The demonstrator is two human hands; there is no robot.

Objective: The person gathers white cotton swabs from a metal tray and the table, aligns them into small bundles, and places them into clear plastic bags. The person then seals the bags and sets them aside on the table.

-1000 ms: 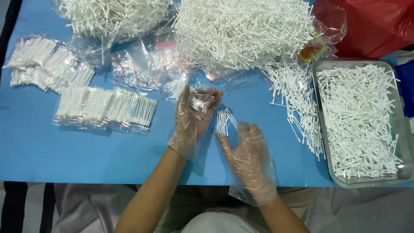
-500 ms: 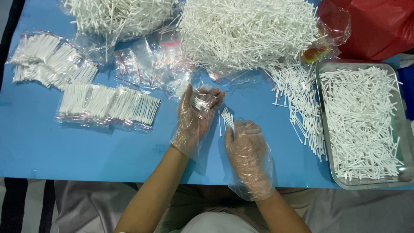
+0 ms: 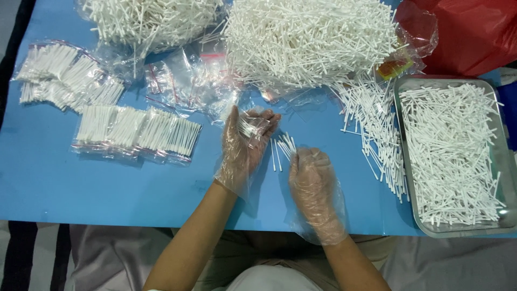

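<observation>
Both my hands wear loose clear plastic gloves over a blue table [image 3: 64, 188]. My left hand [image 3: 245, 145] holds a small clear bag [image 3: 252, 126] with a few white cotton swabs inside. My right hand [image 3: 312, 175] is closed on a small bunch of white swabs [image 3: 284, 146], their ends fanning out toward the bag. The two hands are close together at the table's middle front.
Large loose heaps of white swabs [image 3: 312, 40] lie at the back. Filled clear bags [image 3: 137, 132] and empty ones [image 3: 188, 81] sit at the left. A metal tray [image 3: 506, 161] full of swabs stands at the right, loose swabs [image 3: 377, 134] beside it, a red bag [image 3: 474, 32] behind.
My right hand has closed over the loose swabs on the table and gathered them into a bunch, moving up toward the bag. My left hand has stayed put with the bag.
</observation>
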